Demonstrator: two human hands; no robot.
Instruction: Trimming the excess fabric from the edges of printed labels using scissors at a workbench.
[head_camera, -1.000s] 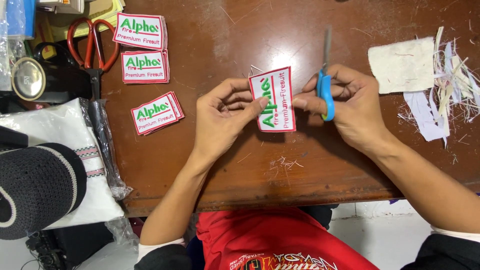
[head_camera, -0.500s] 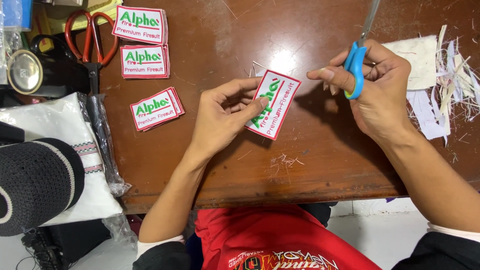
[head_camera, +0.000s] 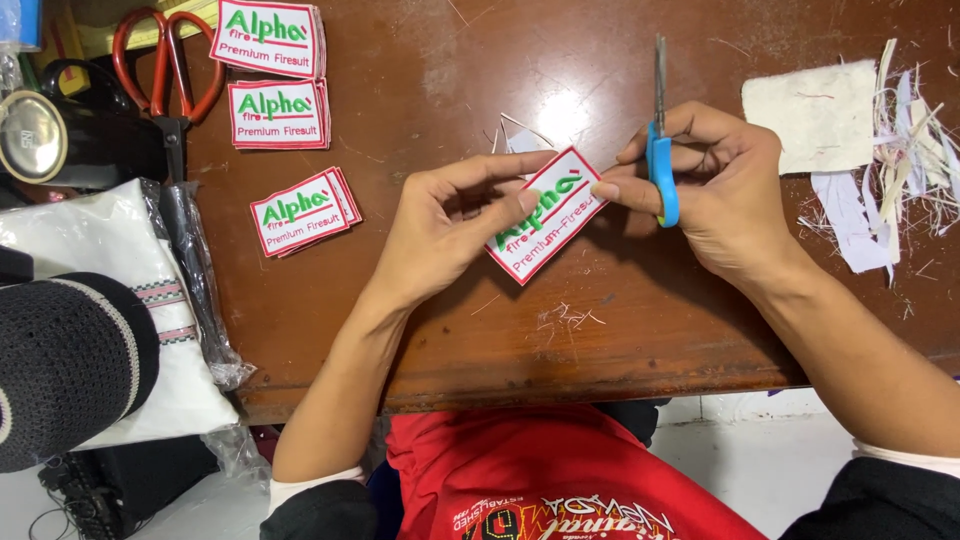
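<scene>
My left hand (head_camera: 450, 230) pinches a white rectangular embroidered patch (head_camera: 548, 215) with a red border and green and red lettering, tilted over the brown wooden table (head_camera: 450, 330). My right hand (head_camera: 720, 190) grips small blue-handled scissors (head_camera: 660, 150), blades pointing away from me, and its fingertips touch the patch's upper right corner. Loose thread bits (head_camera: 565, 318) lie on the wood below the patch.
Stacks of matching patches (head_camera: 268, 38) (head_camera: 278, 113) (head_camera: 298, 210) lie at the upper left beside red-handled scissors (head_camera: 165, 70). White fabric scraps (head_camera: 870, 150) pile at the right. A bagged white cloth (head_camera: 110, 300) and a dark knitted cap (head_camera: 65, 365) sit at the left edge.
My right hand, which had lifted away to the right with the scissors, has come back to the patch's corner. The patch has tilted further in my left hand.
</scene>
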